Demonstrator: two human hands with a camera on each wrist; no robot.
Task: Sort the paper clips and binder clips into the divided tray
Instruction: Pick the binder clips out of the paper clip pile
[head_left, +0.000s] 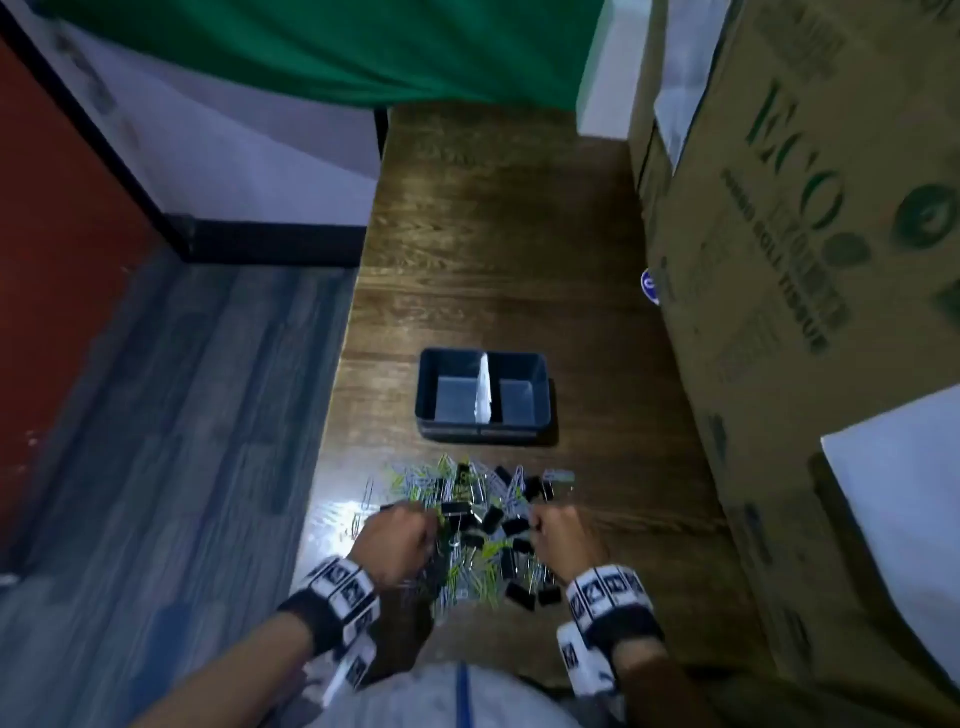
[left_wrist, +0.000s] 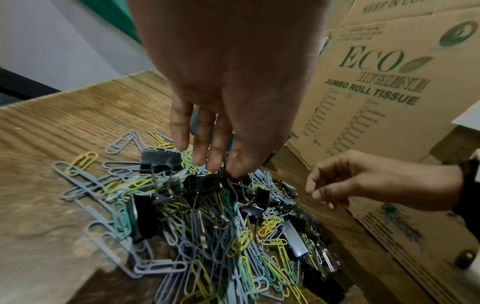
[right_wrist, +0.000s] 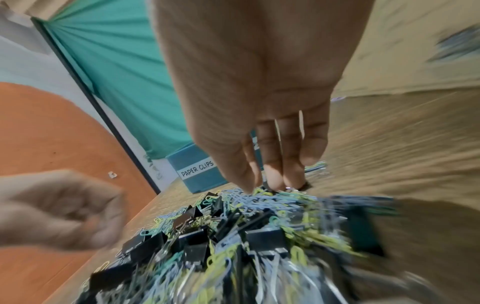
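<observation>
A mixed pile of coloured paper clips (head_left: 467, 525) and black binder clips (left_wrist: 161, 158) lies on the wooden table (head_left: 493, 234), just in front of the dark divided tray (head_left: 431, 384). Both tray compartments look bare; a "PAPER CLIPS" label (right_wrist: 197, 169) marks its front left. My left hand (left_wrist: 230, 173) hangs over the pile's left side, thumb and forefinger pinching a black binder clip whose wire handles (left_wrist: 242, 195) dangle below. My right hand (right_wrist: 265, 185) points its fingers down onto the pile's right edge (left_wrist: 288, 191). Its fingers are loosely curled and I see nothing held in them.
A tall cardboard box (head_left: 810, 249) printed "ECO" stands along the table's right side, close to the pile and tray. The table's left edge (head_left: 343, 364) drops to grey floor. A green cloth (head_left: 337, 47) hangs at the back. Bare wood lies beyond the tray.
</observation>
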